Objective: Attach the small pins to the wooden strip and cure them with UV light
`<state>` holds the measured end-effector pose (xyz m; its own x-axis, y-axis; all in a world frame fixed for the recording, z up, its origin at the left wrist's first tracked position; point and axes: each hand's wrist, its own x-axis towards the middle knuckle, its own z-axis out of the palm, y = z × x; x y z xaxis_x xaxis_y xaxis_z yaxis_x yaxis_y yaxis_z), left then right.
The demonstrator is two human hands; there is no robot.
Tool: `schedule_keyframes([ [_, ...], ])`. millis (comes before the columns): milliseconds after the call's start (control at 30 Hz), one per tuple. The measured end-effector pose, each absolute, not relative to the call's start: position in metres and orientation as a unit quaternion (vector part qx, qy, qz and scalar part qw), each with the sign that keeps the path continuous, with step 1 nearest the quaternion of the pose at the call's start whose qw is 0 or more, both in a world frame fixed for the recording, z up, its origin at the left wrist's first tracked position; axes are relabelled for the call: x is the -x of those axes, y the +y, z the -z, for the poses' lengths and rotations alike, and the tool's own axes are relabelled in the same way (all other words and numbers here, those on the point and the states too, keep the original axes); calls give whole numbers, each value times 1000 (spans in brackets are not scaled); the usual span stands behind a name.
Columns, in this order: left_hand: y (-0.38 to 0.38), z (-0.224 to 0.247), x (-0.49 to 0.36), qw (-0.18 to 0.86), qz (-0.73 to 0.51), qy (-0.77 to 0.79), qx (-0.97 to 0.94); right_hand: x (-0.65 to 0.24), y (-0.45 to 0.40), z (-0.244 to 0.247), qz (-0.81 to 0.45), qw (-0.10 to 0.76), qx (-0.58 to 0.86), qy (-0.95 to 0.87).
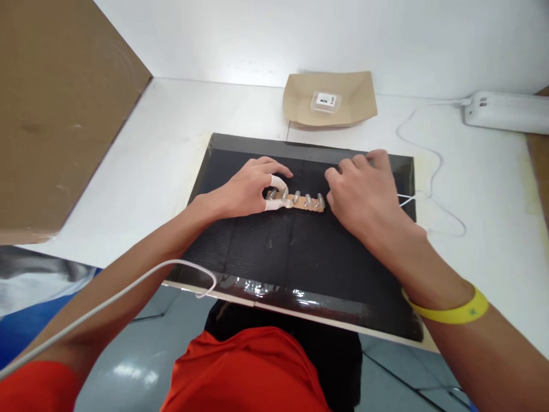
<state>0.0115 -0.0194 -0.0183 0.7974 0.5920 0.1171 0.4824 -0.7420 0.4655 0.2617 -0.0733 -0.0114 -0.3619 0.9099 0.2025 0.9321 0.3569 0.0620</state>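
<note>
counted: one left hand [251, 187], one right hand [364, 193], two white finger cots [279, 183]. one tan strip [303, 206]; at least five clear pieces [297, 197] on it, count uncertain near the cots. also one black mat [274, 246], one cardboard tray [355, 100], one clear box [318, 107], one yellow wristband [454, 313], one white power strip [510, 113].

This looks like a workshop bench, set up for small handwork. Beneath the left hand [253, 186] and right hand [364, 191] lies a black ribbed mat [266, 252], bordered with glossy tape, on a white table [128, 154]. White finger cots [274, 204] cover the left thumb and forefinger. Beyond the hands sits a cardboard tray [295, 106]; a brown panel [64, 114] stands left of them, and a white power strip [510, 113] lies beyond the right one.
</note>
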Motion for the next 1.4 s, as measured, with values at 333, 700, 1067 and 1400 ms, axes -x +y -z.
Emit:
schedule_keyframes([
  [333, -21, 12, -15, 205, -107, 311, -922, -260, -72, 6, 42, -15, 569, -821],
  [700, -19, 7, -19, 178, -63, 313, -931, -271, -90, -20, 3, 148, 645, -749],
  [1067, -23, -7, -31, 98, 17, 328, -939, -270, -108, -12, -15, 249, 635, -731],
  [1400, -39, -5, -36, 15, -8, 326, -945, -267, -119, -6, -18, 267, 633, -727],
])
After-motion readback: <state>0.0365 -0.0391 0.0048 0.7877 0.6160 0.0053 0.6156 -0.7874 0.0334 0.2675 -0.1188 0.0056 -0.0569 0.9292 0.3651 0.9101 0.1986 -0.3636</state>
